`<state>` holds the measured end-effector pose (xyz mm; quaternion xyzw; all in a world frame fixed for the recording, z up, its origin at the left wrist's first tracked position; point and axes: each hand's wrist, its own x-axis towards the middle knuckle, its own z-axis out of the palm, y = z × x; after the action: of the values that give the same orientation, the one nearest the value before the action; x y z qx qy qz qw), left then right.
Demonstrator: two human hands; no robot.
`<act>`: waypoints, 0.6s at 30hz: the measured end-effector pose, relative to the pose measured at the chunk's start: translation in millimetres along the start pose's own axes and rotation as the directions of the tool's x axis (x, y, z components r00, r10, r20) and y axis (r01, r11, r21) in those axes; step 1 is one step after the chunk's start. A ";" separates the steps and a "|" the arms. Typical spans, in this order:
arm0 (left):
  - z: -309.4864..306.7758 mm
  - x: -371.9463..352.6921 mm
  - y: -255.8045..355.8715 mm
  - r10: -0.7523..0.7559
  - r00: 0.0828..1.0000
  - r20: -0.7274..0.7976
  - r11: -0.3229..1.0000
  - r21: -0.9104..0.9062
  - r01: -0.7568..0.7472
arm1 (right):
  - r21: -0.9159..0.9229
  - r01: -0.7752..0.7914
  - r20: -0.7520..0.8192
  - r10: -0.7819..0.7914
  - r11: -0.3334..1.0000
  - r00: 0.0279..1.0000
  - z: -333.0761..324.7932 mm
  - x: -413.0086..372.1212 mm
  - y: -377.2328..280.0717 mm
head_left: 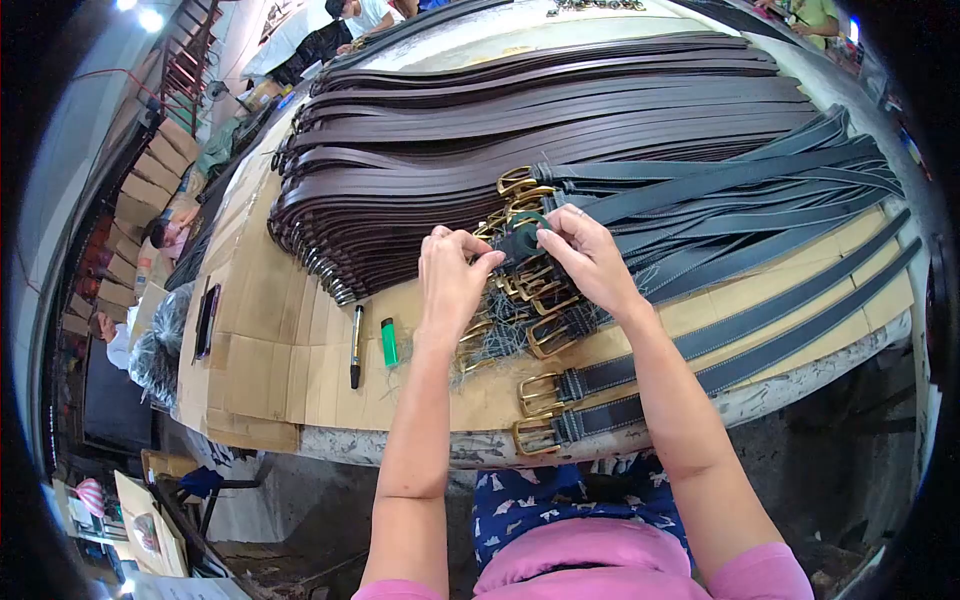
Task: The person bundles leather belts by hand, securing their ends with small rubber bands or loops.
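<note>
Head: strip [518, 243] between left hand [455, 272], right hand [590, 258].

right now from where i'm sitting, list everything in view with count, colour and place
brown belts: many, dark brown, stacked across the table
black belts: many, piled right of the hands
separate belts: two, black, near edge
buckles: many, gold, on black belts
thread scraps: uncounted, grey, around buckles
lighter: one, green, left of the pile
marker: one, black and pale, beside lighter
cardboard: tan, under belts
table: one, whitish, in front
boxes: several, brown, far left
other people: at least four, background
dark piece: one, between both hands
clothes: pink top, patterned blue bottoms
left hand: one, pinching dark piece
right hand: one, same
</note>
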<state>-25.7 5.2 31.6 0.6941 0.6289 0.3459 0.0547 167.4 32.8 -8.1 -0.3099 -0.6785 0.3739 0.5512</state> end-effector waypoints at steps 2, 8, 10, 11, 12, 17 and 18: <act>-1.2 0.8 5.6 -0.029 0.999 0.020 0.999 0.034 0.029 | -0.022 0.019 -0.009 -0.019 1.000 1.000 0.8 0.2 -1.1; -1.2 7.9 14.9 -0.226 0.971 0.084 0.972 0.086 0.219 | -0.044 0.044 -0.020 -0.045 0.998 0.999 3.0 -0.8 -3.4; 7.4 4.1 6.7 -0.139 0.990 0.032 0.980 0.150 0.133 | -0.060 0.112 -0.032 -0.114 0.992 0.993 5.4 -1.2 -1.7; 10.6 2.7 4.0 -0.093 0.996 0.006 0.979 0.183 0.091 | -0.074 0.116 -0.039 -0.119 0.990 0.992 6.9 -1.4 -2.2; 10.0 0.6 6.0 -0.079 0.997 0.001 0.984 0.162 0.078 | -0.090 0.120 -0.046 -0.125 0.989 0.991 8.1 -2.1 -3.2; 2.5 1.0 7.7 -0.248 0.956 0.154 0.963 -0.072 0.261 | -0.166 0.140 -0.095 -0.157 0.976 0.983 18.8 -4.9 0.6; 0.9 0.0 8.7 -0.267 0.950 0.164 0.951 -0.114 0.287 | -0.188 0.140 -0.098 -0.160 0.972 0.982 20.7 -5.8 0.4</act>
<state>-18.0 3.8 35.4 0.6171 0.6894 0.3249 0.1959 148.2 24.7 -13.7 -0.3266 -0.6990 0.2502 0.5850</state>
